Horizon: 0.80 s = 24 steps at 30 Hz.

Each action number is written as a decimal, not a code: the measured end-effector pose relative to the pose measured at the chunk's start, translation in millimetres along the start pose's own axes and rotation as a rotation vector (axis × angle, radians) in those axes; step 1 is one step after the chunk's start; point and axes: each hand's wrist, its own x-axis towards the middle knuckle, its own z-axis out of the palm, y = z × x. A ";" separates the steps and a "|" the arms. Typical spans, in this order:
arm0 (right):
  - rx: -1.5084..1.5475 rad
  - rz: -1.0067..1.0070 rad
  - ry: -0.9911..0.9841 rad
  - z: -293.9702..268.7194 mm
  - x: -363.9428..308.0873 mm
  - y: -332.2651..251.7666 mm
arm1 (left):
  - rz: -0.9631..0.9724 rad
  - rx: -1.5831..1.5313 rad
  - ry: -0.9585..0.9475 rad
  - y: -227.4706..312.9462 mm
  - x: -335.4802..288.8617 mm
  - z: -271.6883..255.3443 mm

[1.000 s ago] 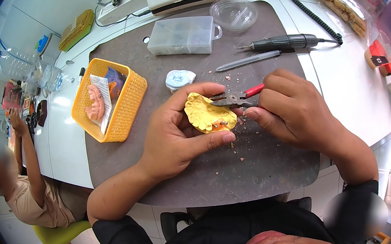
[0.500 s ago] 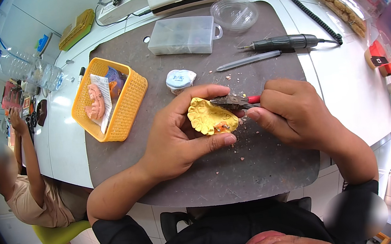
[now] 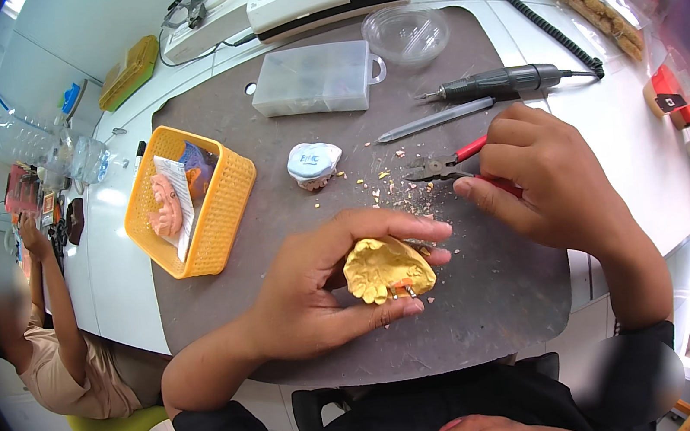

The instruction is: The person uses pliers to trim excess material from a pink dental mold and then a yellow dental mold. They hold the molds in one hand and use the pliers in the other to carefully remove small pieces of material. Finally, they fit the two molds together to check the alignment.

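My left hand (image 3: 319, 284) grips a yellow dental model (image 3: 383, 271) between thumb and fingers. Its tooth forms show on the left, and an orange patch with small metal bits sits by my thumb. In my right hand (image 3: 542, 176) are red-handled cutting pliers (image 3: 443, 166), their jaws apart from the model and slightly parted above the mat. Yellow and pinkish crumbs (image 3: 384, 177) lie scattered below and around the jaws. Beyond my left hand stands a white and pale blue dental model (image 3: 314, 163).
A yellow basket (image 3: 223, 218) at left holds a pink dental model (image 3: 165, 206). Behind are a clear compartment box (image 3: 312, 80), a round clear lid (image 3: 404, 37), a rotary handpiece (image 3: 502, 82) and a grey pen-like tool (image 3: 435, 120). Another person (image 3: 65, 339) sits at far left.
The pliers have come off the yellow model and moved up and right. My left hand has brought the model nearer to me. More yellow crumbs lie on the mat.
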 end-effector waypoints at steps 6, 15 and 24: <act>-0.079 -0.048 -0.052 9.0 -2.7 1.7 | -0.130 0.022 0.112 7.0 1.5 1.5; -0.147 -0.103 -0.019 9.2 -2.7 -0.9 | 0.055 0.205 0.122 -5.2 4.2 -10.4; 0.004 -0.282 -0.006 -0.9 -6.5 -11.9 | -0.004 0.286 0.164 -4.8 0.4 -6.7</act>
